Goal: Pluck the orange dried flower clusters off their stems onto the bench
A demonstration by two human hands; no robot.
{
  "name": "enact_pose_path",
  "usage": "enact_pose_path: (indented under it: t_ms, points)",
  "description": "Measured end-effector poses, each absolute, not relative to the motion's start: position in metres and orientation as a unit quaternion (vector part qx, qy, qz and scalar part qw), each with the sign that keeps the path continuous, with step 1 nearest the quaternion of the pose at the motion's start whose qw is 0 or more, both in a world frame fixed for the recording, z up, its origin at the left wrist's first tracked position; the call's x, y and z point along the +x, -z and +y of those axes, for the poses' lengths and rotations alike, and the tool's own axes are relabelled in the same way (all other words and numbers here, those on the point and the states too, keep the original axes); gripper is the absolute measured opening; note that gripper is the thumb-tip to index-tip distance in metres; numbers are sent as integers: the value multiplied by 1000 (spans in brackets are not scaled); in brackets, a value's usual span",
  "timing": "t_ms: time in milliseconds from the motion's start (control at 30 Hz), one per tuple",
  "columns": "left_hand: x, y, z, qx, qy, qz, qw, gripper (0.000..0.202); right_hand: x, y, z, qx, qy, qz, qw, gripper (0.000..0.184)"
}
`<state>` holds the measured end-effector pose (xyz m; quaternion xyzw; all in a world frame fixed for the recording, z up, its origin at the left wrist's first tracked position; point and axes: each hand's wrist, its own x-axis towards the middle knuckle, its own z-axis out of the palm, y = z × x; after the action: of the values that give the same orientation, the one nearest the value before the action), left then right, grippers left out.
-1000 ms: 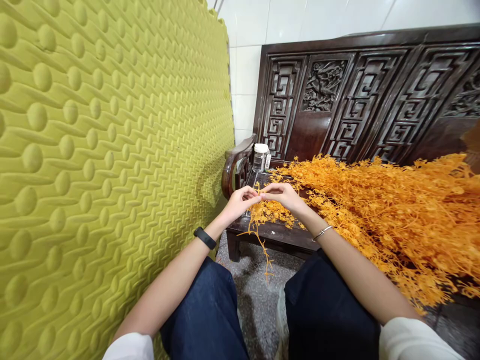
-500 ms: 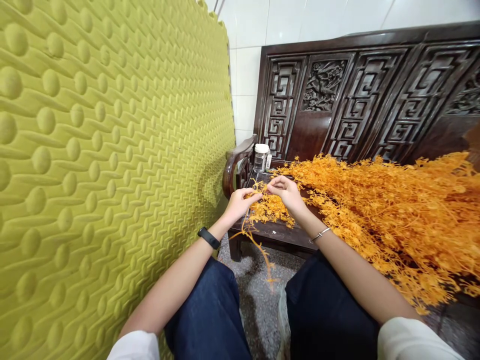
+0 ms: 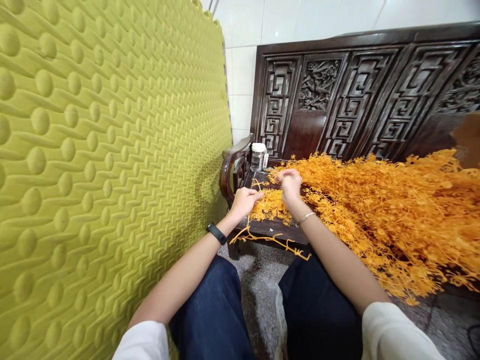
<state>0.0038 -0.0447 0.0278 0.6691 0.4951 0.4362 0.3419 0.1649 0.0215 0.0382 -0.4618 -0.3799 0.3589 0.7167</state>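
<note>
Orange stem (image 3: 275, 239) dangling before bench's (image 3: 305, 132) front edge, left hand's (image 3: 245, 201) thumb and fingers clamped on it. Right hand (image 3: 291, 187) over bench seat, fingers curled, blurred, can't tell if gripping. Orange foliage (image 3: 393, 210) heaped along bench, white-lidded jar (image 3: 257, 159) near bench's armrest.

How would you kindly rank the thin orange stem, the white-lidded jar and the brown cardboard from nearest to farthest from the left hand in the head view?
1. Thin orange stem: held in the left hand, trailing below it.
2. White-lidded jar: beyond the hand, on the bench near the armrest.
3. Brown cardboard: at the picture's right edge.
</note>
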Motion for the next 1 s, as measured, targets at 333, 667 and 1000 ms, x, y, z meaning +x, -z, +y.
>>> enact_pose_path:
  t_ms: [333, 667, 1000]
  points:
    - [-22, -31, -47, 585, -515, 393, 488, 24, 258, -9, 54, -547, -324, -390, 666, 26]
    - [-10, -33, -41, 573, -514, 368, 521, 18, 237, -15, 47, -476, -382, -593, 525, 31]
    - [1, -31, -36, 615, -493, 355, 503, 18, 182, -51, -20, -366, -396, -746, 391, 27]
